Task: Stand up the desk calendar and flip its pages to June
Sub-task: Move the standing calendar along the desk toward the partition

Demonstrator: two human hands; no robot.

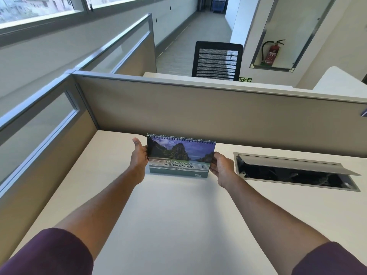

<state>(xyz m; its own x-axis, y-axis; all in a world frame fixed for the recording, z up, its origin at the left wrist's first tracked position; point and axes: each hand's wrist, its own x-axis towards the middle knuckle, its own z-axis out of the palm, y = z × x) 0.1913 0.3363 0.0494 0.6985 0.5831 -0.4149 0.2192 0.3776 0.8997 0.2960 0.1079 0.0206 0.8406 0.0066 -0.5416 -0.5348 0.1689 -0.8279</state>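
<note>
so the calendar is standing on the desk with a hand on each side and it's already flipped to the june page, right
Not quite. In the head view the calendar does stand on the desk with the left hand and right hand on either side, but it shows the front cover, titled "Amazing Natural Scenery", not June.

Bright daylight from windows (39,8), soft shadows; wide-angle edge distortion

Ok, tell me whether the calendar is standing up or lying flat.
Standing: the desk calendar rests upright on the desk, spiral binding on top, cover facing out, steadied between left hand and right hand.
</note>
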